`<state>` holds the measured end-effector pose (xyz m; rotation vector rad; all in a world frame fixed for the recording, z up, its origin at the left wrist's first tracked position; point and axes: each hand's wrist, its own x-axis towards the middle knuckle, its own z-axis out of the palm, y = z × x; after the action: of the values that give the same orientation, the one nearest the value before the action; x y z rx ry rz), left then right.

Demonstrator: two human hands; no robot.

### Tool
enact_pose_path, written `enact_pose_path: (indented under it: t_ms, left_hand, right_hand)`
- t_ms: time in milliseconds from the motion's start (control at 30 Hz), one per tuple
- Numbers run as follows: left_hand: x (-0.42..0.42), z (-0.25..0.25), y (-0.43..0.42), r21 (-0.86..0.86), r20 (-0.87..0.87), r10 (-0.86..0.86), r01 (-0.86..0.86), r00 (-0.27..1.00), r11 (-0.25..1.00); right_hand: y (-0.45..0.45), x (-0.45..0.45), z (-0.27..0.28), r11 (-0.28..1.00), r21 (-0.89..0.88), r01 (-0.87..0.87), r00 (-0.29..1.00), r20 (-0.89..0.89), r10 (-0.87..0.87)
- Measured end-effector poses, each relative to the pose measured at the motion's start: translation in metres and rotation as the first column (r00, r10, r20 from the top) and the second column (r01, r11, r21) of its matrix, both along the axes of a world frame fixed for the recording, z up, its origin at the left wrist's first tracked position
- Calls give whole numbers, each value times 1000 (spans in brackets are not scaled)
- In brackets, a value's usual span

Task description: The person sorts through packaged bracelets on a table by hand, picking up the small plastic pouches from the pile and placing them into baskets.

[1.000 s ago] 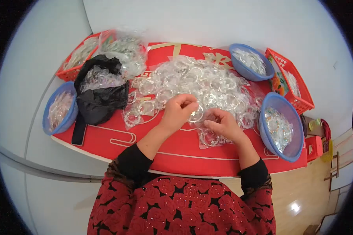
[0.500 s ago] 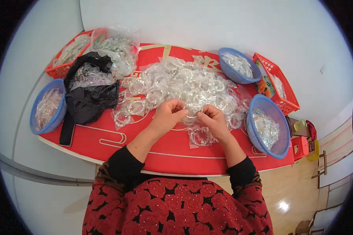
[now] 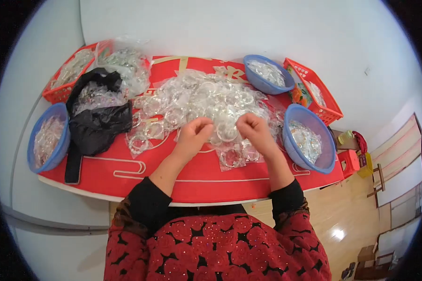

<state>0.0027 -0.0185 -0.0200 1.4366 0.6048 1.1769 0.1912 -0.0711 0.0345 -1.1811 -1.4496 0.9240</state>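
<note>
My left hand [image 3: 194, 136] has its fingers curled into a pinch above the front of a heap of clear bagged bracelets [image 3: 197, 96]. My right hand [image 3: 256, 132] is pinched in the same way, a short gap to the right. A round bracelet in a clear bag [image 3: 227, 132] shows between the two hands. I cannot tell whether either hand grips its bag or whether it lies on the heap. Closer to me, another bagged bracelet [image 3: 231, 159] lies on the red tablecloth [image 3: 197, 187].
To the left are a blue basin [image 3: 63, 147], a black plastic bag [image 3: 101, 133], a red basket [image 3: 56, 96] and a large clear bag [image 3: 131, 70]. At right stand two blue basins [image 3: 330, 157] [image 3: 290, 84] and a red basket [image 3: 330, 114], all with bagged goods.
My hands have moved apart, from nearly meeting over a bagged bracelet to a wider gap. The whole view has shifted slightly, with the table's things appearing further left.
</note>
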Motion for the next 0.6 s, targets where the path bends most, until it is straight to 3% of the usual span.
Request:
enact_pose_path:
  t_ms: [33, 133, 167, 267, 400, 467, 500, 567, 600]
  left_hand:
    - [0, -1, 2, -57, 33, 16, -14, 999, 998]
    - [-3, -2, 4, -199, 114, 30, -6, 993, 980]
    - [-4, -2, 2, -223, 127, 13, 16, 992, 975]
    - [-5, -3, 4, -179, 95, -7, 24, 995, 984]
    - [-2, -13, 1, -164, 35, 12, -6, 999, 986]
    - [0, -11, 1, -141, 4, 9, -8, 1000, 990]
    - [0, -9, 0, -133, -2, -1, 1, 1000, 991]
    - [0, -8, -3, -139, -13, -12, 10, 1000, 990]
    - [1, -7, -3, -152, -18, -11, 8, 1000, 988]
  right_hand:
    - [0, 5, 10, 1000, -18, 15, 993, -115, -17]
    - [11, 19, 28, 994, 63, 84, 981, 173, -94]
    - [27, 29, 14, 810, 586, 31, 684, 578, -445]
    - [17, 30, 36, 973, 121, 195, 905, 361, -226]
    - [33, 89, 53, 926, 36, 376, 915, 142, -377]
    - [38, 124, 80, 855, 48, 516, 849, 100, -518]
    - [48, 164, 89, 806, 295, 513, 680, 433, -591]
    - [60, 213, 107, 726, 352, 591, 684, 259, -682]
    - [60, 217, 115, 731, 114, 672, 733, -241, -636]
